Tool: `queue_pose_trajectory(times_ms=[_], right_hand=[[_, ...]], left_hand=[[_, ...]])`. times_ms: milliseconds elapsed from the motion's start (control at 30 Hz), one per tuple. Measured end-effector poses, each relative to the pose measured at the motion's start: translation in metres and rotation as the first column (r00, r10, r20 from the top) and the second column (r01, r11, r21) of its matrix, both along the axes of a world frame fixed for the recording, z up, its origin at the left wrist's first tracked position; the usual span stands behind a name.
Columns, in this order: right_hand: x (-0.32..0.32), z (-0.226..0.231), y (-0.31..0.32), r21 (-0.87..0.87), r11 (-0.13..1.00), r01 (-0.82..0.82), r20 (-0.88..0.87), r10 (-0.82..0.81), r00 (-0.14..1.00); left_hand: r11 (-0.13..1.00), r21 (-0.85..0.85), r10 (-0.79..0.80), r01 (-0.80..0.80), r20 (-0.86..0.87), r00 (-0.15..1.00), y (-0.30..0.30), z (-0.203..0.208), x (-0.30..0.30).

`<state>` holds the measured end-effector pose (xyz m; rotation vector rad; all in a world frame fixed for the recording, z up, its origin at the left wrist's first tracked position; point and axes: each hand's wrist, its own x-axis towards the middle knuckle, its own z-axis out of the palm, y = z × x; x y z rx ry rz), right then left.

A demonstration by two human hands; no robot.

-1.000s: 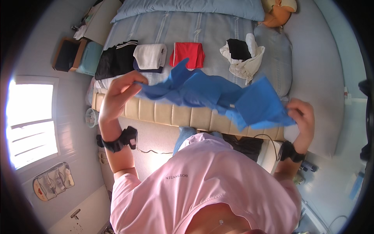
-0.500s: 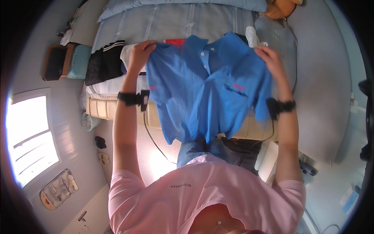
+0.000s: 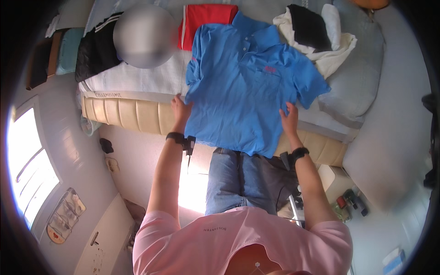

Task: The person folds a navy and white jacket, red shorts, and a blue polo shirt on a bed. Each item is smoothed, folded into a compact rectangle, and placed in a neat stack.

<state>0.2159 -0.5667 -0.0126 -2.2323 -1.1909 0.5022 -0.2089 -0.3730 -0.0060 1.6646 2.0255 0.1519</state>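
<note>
A blue short-sleeved polo shirt [image 3: 233, 87] lies spread front side up over the bed, its buttoned collar pointing away from me. Its lower part hangs over the padded bed edge towards my jeans. By the shirt's left side, below the sleeve, is my left hand [image 3: 182, 110], fingers apart and thumb near the fabric. My right hand [image 3: 289, 118] is at the opposite side edge, its fingers also parted. Neither hand visibly grips the cloth. Black straps with small devices circle both wrists.
Along the bed [image 3: 137, 82] lie a folded red garment [image 3: 206, 18], black clothing with white stripes [image 3: 94, 50], and a blurred round patch. Right of the collar are a cream garment [image 3: 339, 55] and a black cloth [image 3: 309, 27]. The bed's padded beige edge [image 3: 133, 112] runs before me.
The polo shirt, held up by its shoulders before, now rests on the bed. Both hands have let go of the shoulders and come down towards me to the shirt's lower sides.
</note>
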Motion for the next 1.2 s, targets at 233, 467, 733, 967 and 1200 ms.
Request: queue_pose_trajectory(times_ms=[233, 467, 733, 967, 1200], right_hand=[[-0.063, -0.047, -0.122, -0.279, 0.901, 0.334, -0.092, -0.371, 0.924], [-0.055, -0.043, -0.176, -0.519, 0.855, -0.012, -0.437, -0.253, 0.863], [-0.048, 0.026, -0.077, -0.121, 0.983, 0.138, -0.19, -0.16, 0.969], [-0.101, 0.046, 0.11, 0.185, 0.956, -0.229, -0.026, 0.237, 0.971], [-0.164, 0.048, 0.197, 0.27, 0.902, -0.337, -0.242, 0.402, 0.883]], left_hand=[[0.991, -0.117, 0.046, -0.059, -0.107, 0.993, -0.096, -0.054, -0.073], [0.796, -0.578, -0.142, 0.181, 0.113, 0.983, -0.118, -0.044, -0.128], [0.959, 0.104, -0.278, 0.265, 0.144, 0.95, -0.031, 0.017, -0.056], [0.875, 0.478, -0.123, 0.078, 0.062, 0.991, 0.081, 0.001, 0.076], [0.941, 0.338, -0.085, 0.005, 0.223, 0.971, 0.139, -0.016, 0.05]])
